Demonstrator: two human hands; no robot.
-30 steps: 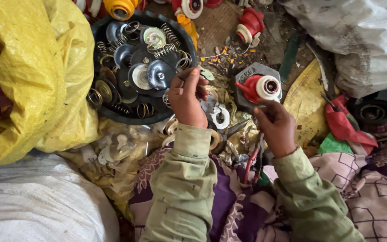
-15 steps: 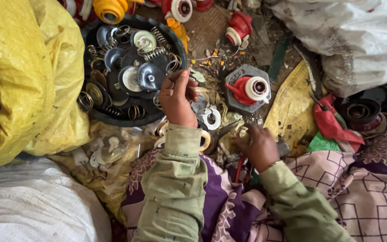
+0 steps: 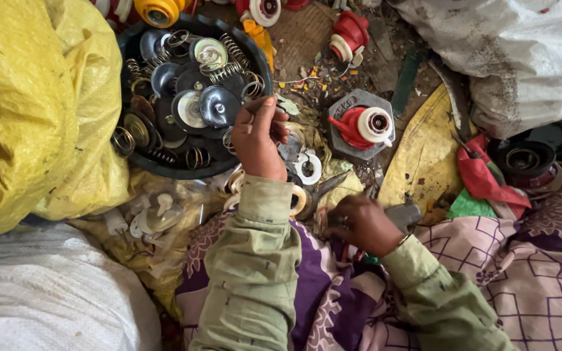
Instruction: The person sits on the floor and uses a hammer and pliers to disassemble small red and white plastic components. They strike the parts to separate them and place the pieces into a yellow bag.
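My left hand (image 3: 258, 140) hovers at the right rim of a black basin (image 3: 164, 168), its fingers curled together; whether they pinch a small part is hidden. The basin holds several metal discs (image 3: 219, 105) and coil springs (image 3: 232, 49). My right hand (image 3: 359, 224) lies low over my lap on the purple patterned cloth (image 3: 521, 286), closed around a grey tool (image 3: 403, 213) that sticks out to its right. Between the hands lie white plastic rings (image 3: 308, 168) and dark pliers (image 3: 323, 190). Both sleeves are olive green.
A red and white capped part sits on a grey hexagonal base (image 3: 361, 123). A yellow sack (image 3: 40, 110) bulges at left and white sacks (image 3: 521, 52) at top right. More red, white and yellow parts (image 3: 349, 36) and scraps litter the ground.
My right hand has dropped from beside the red and white part down to my lap. My left hand has stayed at the basin rim. The view has shifted slightly.
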